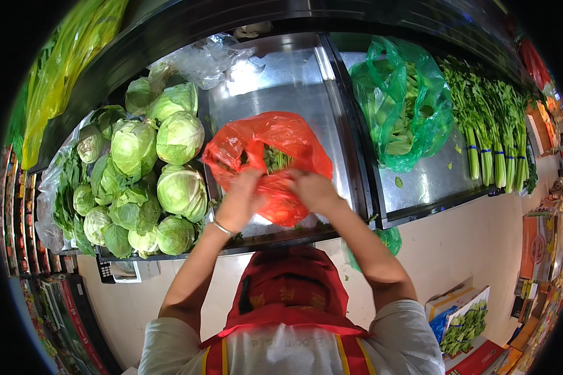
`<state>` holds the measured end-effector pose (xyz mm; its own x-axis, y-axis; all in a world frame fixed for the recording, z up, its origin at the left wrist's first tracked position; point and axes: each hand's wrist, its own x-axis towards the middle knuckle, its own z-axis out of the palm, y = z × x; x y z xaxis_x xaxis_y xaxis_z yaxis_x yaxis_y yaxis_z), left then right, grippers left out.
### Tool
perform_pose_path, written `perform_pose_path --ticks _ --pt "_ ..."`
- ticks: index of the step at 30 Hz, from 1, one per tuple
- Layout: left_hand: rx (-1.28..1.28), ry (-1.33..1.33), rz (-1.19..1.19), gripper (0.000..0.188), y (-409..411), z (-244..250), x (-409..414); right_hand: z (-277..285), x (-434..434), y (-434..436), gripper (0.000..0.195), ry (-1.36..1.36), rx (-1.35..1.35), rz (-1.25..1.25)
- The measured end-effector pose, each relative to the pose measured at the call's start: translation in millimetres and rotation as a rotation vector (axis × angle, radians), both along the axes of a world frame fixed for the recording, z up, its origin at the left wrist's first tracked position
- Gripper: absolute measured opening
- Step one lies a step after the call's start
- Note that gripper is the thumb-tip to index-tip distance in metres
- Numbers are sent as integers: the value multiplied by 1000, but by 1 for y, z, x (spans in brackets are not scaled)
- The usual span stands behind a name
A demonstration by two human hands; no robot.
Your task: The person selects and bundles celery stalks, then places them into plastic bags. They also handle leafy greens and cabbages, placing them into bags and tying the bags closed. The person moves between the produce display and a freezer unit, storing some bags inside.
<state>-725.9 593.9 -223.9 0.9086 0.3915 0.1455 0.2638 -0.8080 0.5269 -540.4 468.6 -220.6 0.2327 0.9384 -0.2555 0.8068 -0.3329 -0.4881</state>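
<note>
A red plastic bag [305, 129] with green leafy stems [277, 158] inside sits on the metal display tray before me. My left hand [241, 199], a bangle at its wrist, grips the bag's near left edge. On the near right edge, my right hand [316, 190] pinches the film between thumb and fingers. Both hands are slightly blurred, and the fingertips are partly hidden in the folds. The bag's mouth gapes towards me, showing some of the greens. Most of its contents stay hidden under the red film.
Piled cabbages [180, 192] stand left of the bag. Crumpled clear plastic [206, 58] lies behind them. Past a black divider [352, 126], a green plastic bag [431, 112] holds leafy greens beside banded celery bunches [485, 136]. A box of greens [464, 328] rests on the floor at right.
</note>
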Motion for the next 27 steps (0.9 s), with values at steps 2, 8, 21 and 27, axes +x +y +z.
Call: perform_pose_path --ticks 2,8,21,27 --pt "25 474 -102 61 -19 -10 -18 -45 27 -28 39 -92 -305 58" --pt "308 27 -146 49 -56 0 3 -30 -12 -37 49 125 -252 134" --pt "-176 208 278 18 15 -65 -48 -126 26 -89 34 -240 -248 -36" --pt "-309 -443 346 59 43 -61 27 -42 30 11 49 145 439 -133"
